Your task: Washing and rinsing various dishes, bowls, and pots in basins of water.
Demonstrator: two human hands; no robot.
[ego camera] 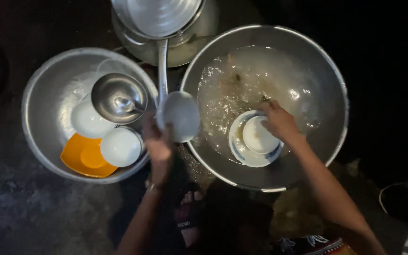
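feet in dark sandals (189,215) nearest, between the person's forearms on a dark floor. left hand (158,146) curled around the lower edge of a pale round ladle bowl (181,115), fingers pressed together in a grip; ladle's long metal handle runs up toward a steel pot (166,28) at the far edge. right hand (279,123) reaches into the large steel basin (265,106) of cloudy water, fingertips pinching the rim of a small white bowl (258,136) that sits in a blue-edged white dish (242,153) (partly under water). left of this, well apart from the hands, a second steel basin (38,113) holds an orange dish (85,156), two white bowls and a steel bowl with a spoon (119,98).
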